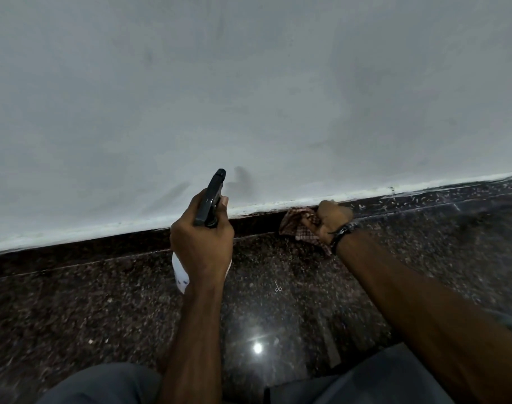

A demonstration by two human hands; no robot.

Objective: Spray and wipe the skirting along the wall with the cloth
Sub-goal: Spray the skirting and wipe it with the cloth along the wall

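A dark granite skirting (103, 252) runs along the foot of the white wall (249, 83), rising from left to right. My left hand (201, 243) grips a spray bottle (211, 199) with a black trigger head and a white body, its nozzle pointing up toward the wall. My right hand (332, 218) is closed on a red and white checked cloth (300, 225), pressed against the skirting just right of the bottle. A dark band circles my right wrist.
The polished dark granite floor (278, 316) fills the lower half and reflects a ceiling light. My knees in grey trousers (103, 383) are at the bottom edge. A white paint line edges the skirting's top.
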